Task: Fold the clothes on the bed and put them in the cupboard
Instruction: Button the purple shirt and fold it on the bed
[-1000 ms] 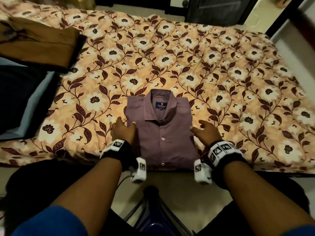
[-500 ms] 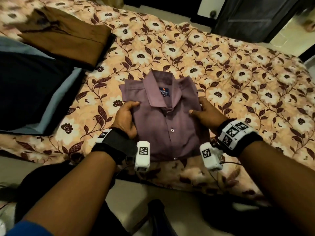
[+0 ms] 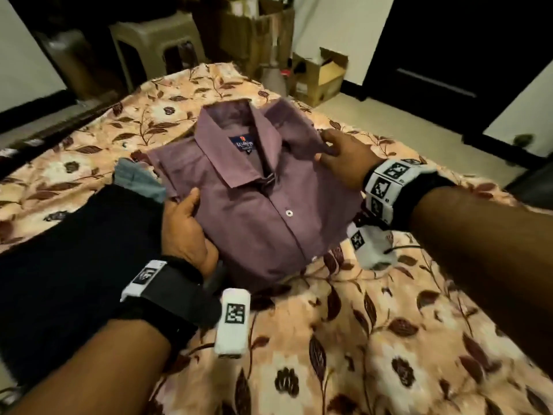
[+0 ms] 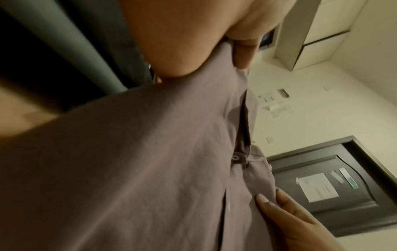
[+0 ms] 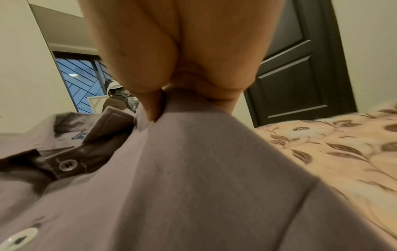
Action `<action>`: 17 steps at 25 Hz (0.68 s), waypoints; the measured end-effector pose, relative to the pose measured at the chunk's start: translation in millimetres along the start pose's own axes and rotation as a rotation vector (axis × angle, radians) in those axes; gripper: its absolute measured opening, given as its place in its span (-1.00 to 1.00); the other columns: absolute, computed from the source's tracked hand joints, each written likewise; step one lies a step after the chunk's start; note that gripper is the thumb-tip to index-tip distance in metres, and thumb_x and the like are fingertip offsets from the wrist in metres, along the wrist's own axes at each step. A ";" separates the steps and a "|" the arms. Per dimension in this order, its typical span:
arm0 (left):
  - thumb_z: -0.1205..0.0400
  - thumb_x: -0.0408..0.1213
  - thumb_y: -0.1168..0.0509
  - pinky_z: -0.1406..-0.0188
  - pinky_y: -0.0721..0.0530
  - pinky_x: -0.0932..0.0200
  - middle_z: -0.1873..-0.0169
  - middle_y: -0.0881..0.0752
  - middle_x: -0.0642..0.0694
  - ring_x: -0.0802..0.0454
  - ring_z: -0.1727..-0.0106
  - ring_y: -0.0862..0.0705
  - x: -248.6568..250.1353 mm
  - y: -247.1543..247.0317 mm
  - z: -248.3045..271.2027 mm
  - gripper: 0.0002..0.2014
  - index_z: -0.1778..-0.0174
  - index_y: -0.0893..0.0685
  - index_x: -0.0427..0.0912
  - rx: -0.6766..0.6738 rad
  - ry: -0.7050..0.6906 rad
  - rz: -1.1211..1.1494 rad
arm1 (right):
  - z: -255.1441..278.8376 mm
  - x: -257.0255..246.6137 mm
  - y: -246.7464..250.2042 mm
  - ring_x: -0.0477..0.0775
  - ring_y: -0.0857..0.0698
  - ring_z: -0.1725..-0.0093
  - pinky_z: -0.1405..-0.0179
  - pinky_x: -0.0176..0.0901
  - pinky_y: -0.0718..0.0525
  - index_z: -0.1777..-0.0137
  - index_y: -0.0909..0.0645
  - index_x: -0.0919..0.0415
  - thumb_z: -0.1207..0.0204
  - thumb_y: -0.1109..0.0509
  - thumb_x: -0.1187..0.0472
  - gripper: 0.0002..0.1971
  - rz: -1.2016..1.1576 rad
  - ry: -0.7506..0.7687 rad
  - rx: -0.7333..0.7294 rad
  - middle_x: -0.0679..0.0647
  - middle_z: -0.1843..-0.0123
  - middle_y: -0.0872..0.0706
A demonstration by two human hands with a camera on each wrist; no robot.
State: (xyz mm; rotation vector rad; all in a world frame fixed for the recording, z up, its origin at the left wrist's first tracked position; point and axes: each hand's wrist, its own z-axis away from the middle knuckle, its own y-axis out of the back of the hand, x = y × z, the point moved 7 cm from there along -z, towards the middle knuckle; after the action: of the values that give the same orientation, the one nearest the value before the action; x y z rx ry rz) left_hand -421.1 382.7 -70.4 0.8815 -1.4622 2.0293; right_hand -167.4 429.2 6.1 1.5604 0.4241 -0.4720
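Observation:
A folded mauve button-up shirt [image 3: 257, 199] is held above the floral bedspread [image 3: 344, 339], collar pointing away from me. My left hand [image 3: 185, 232] grips its left edge, thumb on top and fingers hidden beneath. My right hand [image 3: 341, 160] pinches the right edge near the shoulder. In the left wrist view the shirt [image 4: 139, 169] fills the frame under my palm, with the right hand's fingers [image 4: 285, 219] at its far edge. In the right wrist view my thumb and fingers [image 5: 156, 95] clamp a fold of the shirt [image 5: 193, 169].
A dark garment [image 3: 68, 265] over a grey-blue one [image 3: 137, 181] lies at the left of the bed. Beyond the bed stand a plastic stool [image 3: 155, 43], cardboard boxes [image 3: 320, 76] and a dark door [image 3: 457, 55].
Both hands closed on the shirt's sides and lifted it off the bed. My view swung left and up, so the room beyond the bed shows now.

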 end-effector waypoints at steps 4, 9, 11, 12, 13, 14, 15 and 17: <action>-0.65 -0.54 -0.23 0.11 -0.74 0.24 0.05 -0.80 0.00 0.25 0.13 -0.78 16.2 13.0 -75.3 -0.59 -0.45 -0.51 -0.36 0.252 -0.147 -0.212 | -99.2 -28.4 -20.6 0.22 -0.55 -0.35 -0.18 -0.18 -0.44 -0.47 -0.46 0.18 -0.61 -0.32 0.16 -0.57 0.059 0.007 0.048 0.22 -0.38 -0.59; -0.49 -0.54 -0.43 -0.45 -0.24 0.37 -0.59 -0.29 -0.19 -0.08 -0.55 -0.36 24.9 37.8 -132.7 -0.10 -0.70 -0.10 -0.22 0.239 -0.208 -0.916 | -104.0 5.0 -152.8 0.32 0.16 -0.68 -0.53 0.54 -0.05 -0.65 0.16 -0.28 -0.46 0.00 -0.46 -0.20 0.392 -0.176 -0.456 -0.04 -0.73 0.18; -0.46 -0.38 -0.45 -0.61 -0.07 0.03 -0.64 -0.12 -0.39 -0.31 -0.64 -0.14 39.8 14.4 -128.1 -0.12 -0.68 -0.17 -0.22 0.162 -0.501 -1.301 | -99.7 10.0 -166.0 0.24 0.28 -0.68 -0.52 0.57 0.06 -0.60 0.27 -0.41 -0.54 0.03 -0.42 -0.30 0.405 -0.245 -0.478 -0.14 -0.71 0.29; -0.49 -0.24 -0.40 -0.62 -0.01 -0.19 -0.65 -0.10 -0.39 -0.38 -0.63 -0.09 37.5 -0.1 -123.5 -0.18 -0.67 -0.21 -0.14 0.102 -0.637 -1.531 | -99.5 9.4 -163.0 0.20 0.31 -0.68 -0.53 0.55 0.10 -0.59 0.29 -0.42 -0.57 0.05 -0.39 -0.33 0.414 -0.241 -0.456 -0.15 -0.70 0.31; -0.52 -0.12 -0.34 -0.58 0.05 -0.36 -0.66 -0.10 -0.33 -0.40 -0.63 -0.08 30.0 -9.8 -128.1 -0.24 -0.66 -0.23 -0.05 0.016 -0.712 -1.720 | -101.5 2.9 -157.6 0.17 0.33 -0.67 -0.55 0.51 0.15 -0.60 0.30 -0.41 -0.58 0.07 -0.38 -0.34 0.425 -0.218 -0.430 -0.15 -0.70 0.33; -0.55 -0.03 -0.29 -0.54 0.13 -0.44 -0.68 -0.11 -0.25 -0.39 -0.64 -0.08 18.6 -16.2 -136.9 -0.28 -0.65 -0.24 0.03 -0.103 -0.721 -1.843 | -102.6 -1.3 -154.4 0.14 0.34 -0.67 -0.56 0.46 0.20 -0.61 0.30 -0.38 -0.59 0.11 -0.37 -0.35 0.424 -0.189 -0.402 -0.15 -0.70 0.34; -0.59 0.06 -0.27 -0.52 0.19 -0.46 -0.69 -0.11 -0.19 -0.36 -0.66 -0.08 5.1 -18.3 -147.6 -0.30 -0.66 -0.21 0.09 -0.215 -0.687 -1.925 | -102.0 -7.2 -151.9 0.10 0.35 -0.67 -0.58 0.40 0.26 -0.61 0.31 -0.35 -0.57 0.17 -0.39 -0.34 0.413 -0.157 -0.365 -0.16 -0.69 0.36; -0.61 0.21 -0.21 -0.50 0.25 -0.46 -0.72 -0.03 -0.13 -0.30 -0.68 -0.02 -18.3 -8.1 -162.7 -0.25 -0.69 -0.07 0.17 -0.335 -0.574 -2.014 | -90.4 -23.9 -157.9 0.04 0.40 -0.64 -0.58 0.31 0.34 -0.58 0.38 -0.32 -0.48 0.28 -0.45 -0.30 0.391 -0.090 -0.357 -0.17 -0.65 0.43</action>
State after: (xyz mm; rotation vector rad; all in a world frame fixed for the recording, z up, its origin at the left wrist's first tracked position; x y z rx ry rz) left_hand -438.7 539.6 -114.5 1.6857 -0.3493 0.0273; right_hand -269.0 526.8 -111.6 1.2298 0.1172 -0.1512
